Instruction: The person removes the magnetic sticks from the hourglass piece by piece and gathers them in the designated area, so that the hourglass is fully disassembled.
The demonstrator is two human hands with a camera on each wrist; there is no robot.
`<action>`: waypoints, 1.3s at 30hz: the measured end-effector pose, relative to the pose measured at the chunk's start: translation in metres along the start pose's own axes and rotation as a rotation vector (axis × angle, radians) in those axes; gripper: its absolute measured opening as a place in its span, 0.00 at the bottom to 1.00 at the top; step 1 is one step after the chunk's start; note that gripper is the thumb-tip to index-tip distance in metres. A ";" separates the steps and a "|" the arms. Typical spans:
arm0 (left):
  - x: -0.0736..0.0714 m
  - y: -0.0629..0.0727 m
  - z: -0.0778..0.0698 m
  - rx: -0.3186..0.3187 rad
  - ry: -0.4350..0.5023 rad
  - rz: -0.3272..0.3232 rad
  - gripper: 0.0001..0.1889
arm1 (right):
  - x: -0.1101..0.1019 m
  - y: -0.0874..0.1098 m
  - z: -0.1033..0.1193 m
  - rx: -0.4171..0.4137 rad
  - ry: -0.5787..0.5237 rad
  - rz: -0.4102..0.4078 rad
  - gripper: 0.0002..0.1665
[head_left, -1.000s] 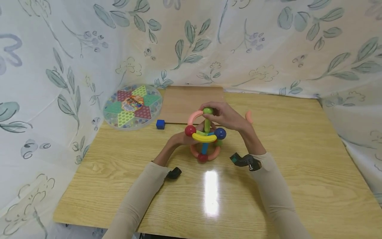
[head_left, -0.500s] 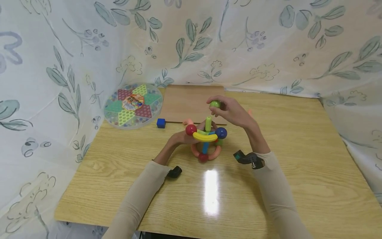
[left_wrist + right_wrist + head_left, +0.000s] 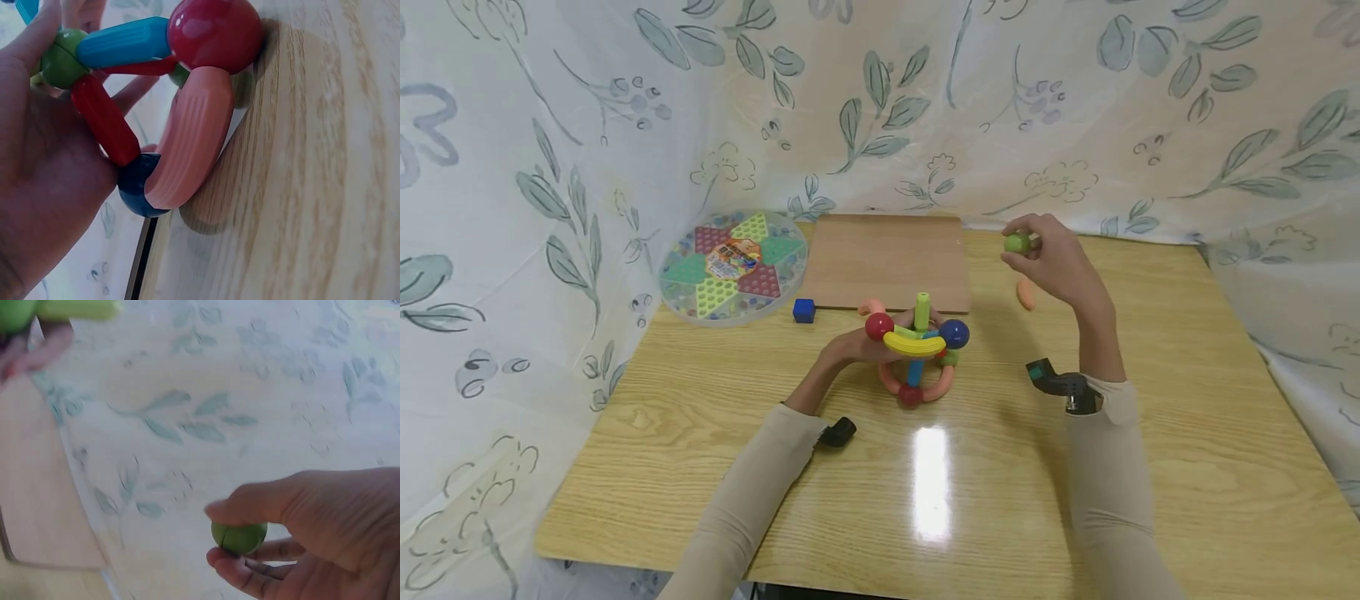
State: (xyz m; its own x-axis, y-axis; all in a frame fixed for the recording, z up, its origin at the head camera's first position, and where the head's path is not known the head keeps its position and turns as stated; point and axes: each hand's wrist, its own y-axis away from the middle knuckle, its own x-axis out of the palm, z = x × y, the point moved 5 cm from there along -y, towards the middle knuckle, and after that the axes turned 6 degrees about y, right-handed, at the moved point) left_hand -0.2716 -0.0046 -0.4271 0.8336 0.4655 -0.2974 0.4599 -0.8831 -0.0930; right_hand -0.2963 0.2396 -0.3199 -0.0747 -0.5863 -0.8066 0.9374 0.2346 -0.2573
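Note:
My left hand grips a structure of toy magnetic rods and balls at the table's middle. A yellow curved rod spans its red ball and blue ball, and a light green rod stands up with a bare top end. In the left wrist view, fingers wrap behind a green ball; a salmon curved rod joins a dark red ball low over the table. Off to the right, my right hand pinches a loose green ball between thumb and fingertips.
A wooden board lies at the back, with a blue cube by its front left corner. The round Chinese checkers set sits back left. One salmon curved rod shows behind the red ball, another salmon rod under the right hand.
My right hand has pulled the green ball off the upright green rod and carried it right and back. The upper salmon curved rod has dropped behind the red ball. The left hand stays put.

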 end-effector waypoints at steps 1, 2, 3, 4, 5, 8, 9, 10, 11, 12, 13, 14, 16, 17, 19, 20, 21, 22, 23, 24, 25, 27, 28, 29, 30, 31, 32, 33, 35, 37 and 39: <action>0.000 0.000 0.000 -0.006 0.009 0.004 0.29 | -0.004 0.002 -0.006 0.030 0.002 0.000 0.20; 0.000 0.000 0.001 -0.013 0.014 0.008 0.29 | -0.007 0.003 -0.012 0.056 0.002 -0.003 0.20; 0.001 0.000 0.002 -0.025 0.019 0.012 0.28 | -0.009 0.004 -0.018 0.080 0.006 -0.004 0.21; 0.001 0.000 0.004 -0.042 0.038 0.017 0.28 | -0.012 0.006 -0.024 0.104 0.014 -0.007 0.21; 0.001 0.000 0.005 -0.059 0.040 0.020 0.28 | -0.013 0.007 -0.029 0.126 0.018 -0.010 0.23; 0.000 0.000 0.009 -0.113 0.037 0.013 0.27 | -0.016 0.008 -0.044 0.180 0.035 -0.015 0.27; 0.000 0.001 0.010 -0.131 0.039 0.011 0.27 | -0.015 0.007 -0.050 0.199 0.037 -0.017 0.28; 0.000 0.001 0.011 -0.149 0.046 0.011 0.27 | -0.015 0.007 -0.055 0.215 0.036 -0.020 0.30; 0.000 0.001 0.011 -0.166 0.051 0.008 0.26 | -0.014 0.006 -0.060 0.227 0.037 -0.023 0.30; 0.000 0.002 0.011 -0.185 0.054 0.014 0.24 | -0.012 0.006 -0.067 0.241 0.041 -0.026 0.31; 0.001 0.002 0.012 -0.198 0.054 0.022 0.23 | -0.011 0.006 -0.074 0.254 0.044 -0.030 0.31; 0.002 0.003 0.012 -0.211 0.057 0.032 0.21 | -0.010 0.006 -0.081 0.270 0.044 -0.033 0.30; 0.003 0.002 0.013 -0.219 0.052 0.052 0.18 | -0.008 0.006 -0.095 0.295 0.049 -0.040 0.29; 0.003 0.002 0.013 -0.225 0.048 0.059 0.18 | -0.006 0.007 -0.101 0.310 0.043 -0.042 0.28; 0.003 0.003 0.013 -0.226 0.045 0.063 0.17 | -0.002 0.007 -0.114 0.346 0.026 -0.042 0.28; 0.003 0.003 0.014 -0.230 0.047 0.065 0.17 | 0.000 0.008 -0.119 0.364 0.011 -0.043 0.28; 0.003 0.003 0.014 -0.226 0.054 0.065 0.17 | 0.003 0.007 -0.125 0.378 -0.004 -0.047 0.28; 0.003 0.004 0.015 -0.226 0.056 0.065 0.17 | 0.006 0.007 -0.130 0.397 -0.022 -0.047 0.28; 0.003 0.004 0.015 -0.230 0.066 0.068 0.17 | 0.010 0.008 -0.134 0.417 -0.037 -0.045 0.29; 0.003 0.005 0.015 -0.228 0.070 0.071 0.17 | 0.013 0.008 -0.139 0.433 -0.040 -0.042 0.30; 0.004 0.005 0.016 -0.226 0.072 0.078 0.17 | 0.017 0.009 -0.142 0.450 -0.054 -0.033 0.31; 0.004 0.006 0.016 -0.204 0.073 0.092 0.18 | 0.023 0.010 -0.146 0.479 -0.065 -0.012 0.33; 0.005 0.006 0.017 -0.197 0.069 0.095 0.18 | 0.025 0.011 -0.148 0.492 -0.059 0.001 0.33; 0.005 0.006 0.017 -0.193 0.069 0.097 0.19 | 0.027 0.011 -0.148 0.496 -0.051 0.006 0.33; 0.005 0.006 0.017 -0.190 0.061 0.096 0.18 | 0.029 0.012 -0.149 0.500 -0.042 0.014 0.34; 0.005 0.005 0.018 -0.178 0.059 0.097 0.18 | 0.029 0.012 -0.150 0.510 -0.046 0.018 0.34; 0.005 0.004 0.017 -0.179 0.058 0.094 0.18 | 0.029 0.011 -0.151 0.517 -0.038 0.015 0.33; 0.005 0.003 0.017 -0.177 0.056 0.090 0.17 | 0.029 0.010 -0.151 0.521 -0.033 0.008 0.33; 0.006 0.002 0.015 -0.181 0.063 0.086 0.16 | 0.029 0.009 -0.153 0.545 -0.042 -0.002 0.34; 0.005 0.002 0.015 -0.193 0.065 0.083 0.15 | 0.028 0.006 -0.155 0.571 -0.053 -0.014 0.36; 0.005 0.004 0.015 -0.227 0.064 0.076 0.15 | 0.029 0.003 -0.156 0.580 -0.062 -0.020 0.38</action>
State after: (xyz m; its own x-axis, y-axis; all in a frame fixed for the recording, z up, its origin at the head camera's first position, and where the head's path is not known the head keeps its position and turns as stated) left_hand -0.2706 -0.0069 -0.4433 0.8827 0.4078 -0.2336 0.4464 -0.8829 0.1454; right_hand -0.3483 0.3440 -0.4272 -0.0902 -0.6347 -0.7674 0.9704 -0.2293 0.0755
